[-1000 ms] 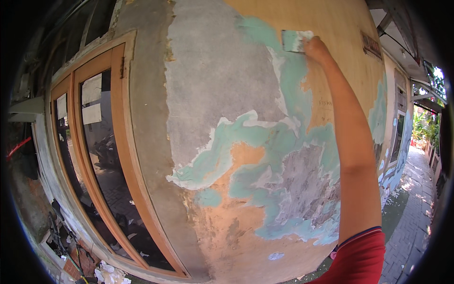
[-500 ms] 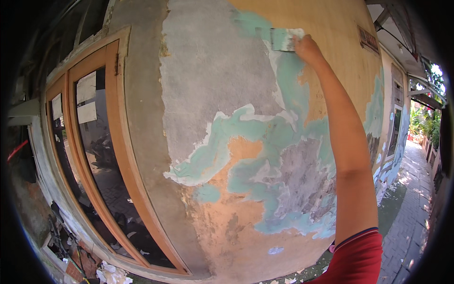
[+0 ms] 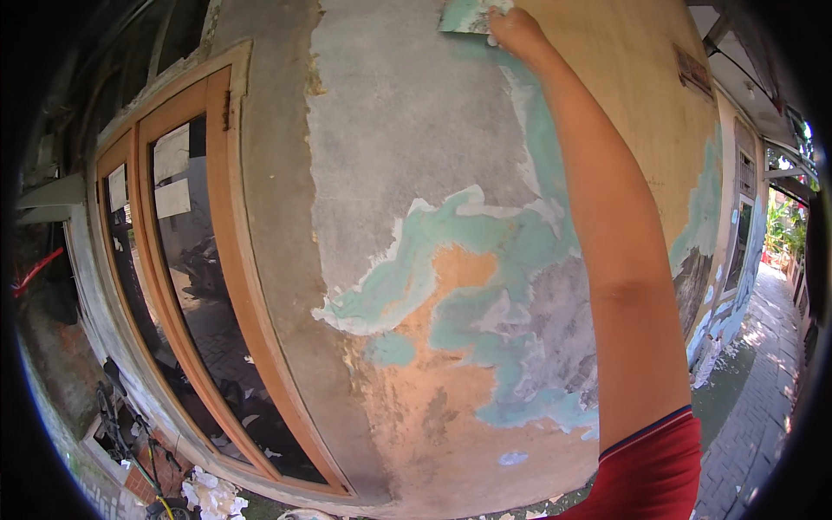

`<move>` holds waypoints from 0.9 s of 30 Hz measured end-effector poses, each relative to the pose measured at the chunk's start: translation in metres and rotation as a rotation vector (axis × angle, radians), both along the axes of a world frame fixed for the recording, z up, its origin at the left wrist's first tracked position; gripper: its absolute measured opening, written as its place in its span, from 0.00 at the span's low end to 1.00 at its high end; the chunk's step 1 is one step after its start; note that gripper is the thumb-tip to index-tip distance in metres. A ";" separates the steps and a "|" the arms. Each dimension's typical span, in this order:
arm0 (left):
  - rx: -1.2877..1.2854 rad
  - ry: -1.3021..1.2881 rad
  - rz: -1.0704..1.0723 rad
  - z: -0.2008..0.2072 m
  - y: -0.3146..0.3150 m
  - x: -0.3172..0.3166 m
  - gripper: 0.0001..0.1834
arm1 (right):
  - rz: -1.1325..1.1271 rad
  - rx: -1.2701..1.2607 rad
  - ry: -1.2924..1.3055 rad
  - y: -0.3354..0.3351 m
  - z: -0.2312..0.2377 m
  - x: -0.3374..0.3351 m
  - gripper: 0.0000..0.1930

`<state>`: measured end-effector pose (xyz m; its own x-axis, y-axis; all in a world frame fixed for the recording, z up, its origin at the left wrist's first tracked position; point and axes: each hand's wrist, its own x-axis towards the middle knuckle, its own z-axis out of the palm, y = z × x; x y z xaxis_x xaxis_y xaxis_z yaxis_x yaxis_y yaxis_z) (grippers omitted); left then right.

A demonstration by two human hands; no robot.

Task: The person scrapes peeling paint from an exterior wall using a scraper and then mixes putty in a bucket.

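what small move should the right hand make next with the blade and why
Probably draw the blade down along the pale edge: the right hand holds it higher up the wall, and that edge looks ragged between the grey patch and teal strip.

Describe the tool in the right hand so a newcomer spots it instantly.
Start at the big patchy wall, right of the wooden-framed glass panels. Follow the raised forearm up to the right hand, near the picture's top edge. The flat tool it holds, smeared pale green and white, has a straight lower edge, unlike the ragged green patches.
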<state>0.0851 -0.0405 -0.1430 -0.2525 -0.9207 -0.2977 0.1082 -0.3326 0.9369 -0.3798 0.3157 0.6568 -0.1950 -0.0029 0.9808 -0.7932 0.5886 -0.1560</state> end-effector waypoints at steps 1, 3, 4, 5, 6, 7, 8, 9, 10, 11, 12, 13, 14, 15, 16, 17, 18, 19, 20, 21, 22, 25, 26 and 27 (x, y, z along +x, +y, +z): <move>-0.014 -0.005 -0.013 0.002 0.002 -0.002 0.16 | -0.044 0.023 -0.023 -0.003 0.003 0.002 0.26; -0.073 0.014 -0.046 -0.002 0.003 0.001 0.16 | -0.184 0.074 -0.039 -0.005 0.008 -0.002 0.27; -0.099 0.024 -0.054 -0.007 0.004 0.006 0.16 | -0.213 0.053 -0.014 -0.002 0.008 -0.010 0.27; -0.108 0.018 -0.061 -0.011 0.003 0.012 0.17 | -0.243 0.033 0.009 0.009 0.004 -0.019 0.27; -0.117 0.014 -0.065 -0.015 -0.002 0.019 0.17 | -0.272 0.013 0.034 0.021 0.001 -0.028 0.28; -0.125 0.007 -0.071 -0.022 -0.009 0.026 0.18 | -0.278 0.025 -0.022 0.034 -0.004 -0.034 0.28; -0.225 -0.081 -0.082 -0.034 -0.018 0.034 0.19 | -0.285 0.035 -0.080 0.049 -0.009 -0.040 0.29; -0.226 -0.107 -0.099 -0.042 -0.024 0.032 0.19 | -0.345 -0.010 0.013 0.074 -0.012 -0.055 0.29; -0.213 -0.125 -0.108 -0.046 -0.029 0.028 0.19 | -0.400 -0.053 0.104 0.095 -0.017 -0.069 0.30; -0.194 -0.139 -0.093 -0.045 -0.027 0.029 0.19 | -0.400 -0.044 0.055 0.106 -0.026 -0.071 0.31; -0.171 -0.147 -0.076 -0.038 -0.024 0.031 0.19 | -0.396 -0.037 0.003 0.116 -0.039 -0.073 0.31; -0.157 -0.154 -0.083 -0.029 -0.020 0.024 0.19 | -0.382 -0.043 -0.050 0.140 -0.044 -0.075 0.31; -0.147 -0.161 -0.099 -0.022 -0.017 0.014 0.19 | -0.375 -0.050 -0.099 0.169 -0.047 -0.078 0.32; -0.140 -0.171 -0.100 -0.014 -0.015 0.008 0.19 | -0.357 -0.058 -0.148 0.183 -0.051 -0.078 0.32; -0.132 -0.179 -0.085 -0.007 -0.013 0.009 0.19 | -0.270 -0.118 -0.192 0.180 -0.058 -0.074 0.32; -0.115 -0.181 -0.077 0.002 -0.010 0.010 0.19 | -0.184 -0.177 -0.235 0.180 -0.066 -0.067 0.32; -0.107 -0.178 -0.088 0.006 -0.012 0.010 0.19 | -0.101 -0.241 -0.274 0.182 -0.069 -0.059 0.33; -0.097 -0.173 -0.111 0.009 -0.015 0.006 0.19 | -0.087 -0.212 -0.212 0.180 -0.065 -0.050 0.33; -0.089 -0.169 -0.135 0.010 -0.019 0.003 0.18 | -0.074 -0.182 -0.149 0.172 -0.058 -0.044 0.33; -0.108 -0.175 -0.130 0.003 -0.028 0.004 0.18 | -0.072 -0.180 -0.088 0.147 -0.056 -0.036 0.33; -0.126 -0.180 -0.121 -0.009 -0.038 0.005 0.17 | -0.065 -0.177 -0.028 0.121 -0.053 -0.028 0.33; 0.029 -0.116 -0.031 -0.008 -0.041 -0.004 0.17 | -0.035 -0.053 0.002 0.038 -0.047 -0.001 0.34; 0.109 -0.077 -0.001 -0.002 -0.040 -0.013 0.17 | -0.094 -0.072 -0.021 0.022 -0.043 -0.001 0.32; 0.081 -0.104 -0.029 -0.015 -0.048 -0.017 0.17 | -0.150 -0.092 -0.041 0.015 -0.036 -0.004 0.31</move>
<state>0.0679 -0.0880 -0.1578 -0.2426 -0.8855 -0.3962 0.0016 -0.4088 0.9126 -0.3840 0.3305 0.6207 -0.2263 0.1191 0.9668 -0.6892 0.6818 -0.2453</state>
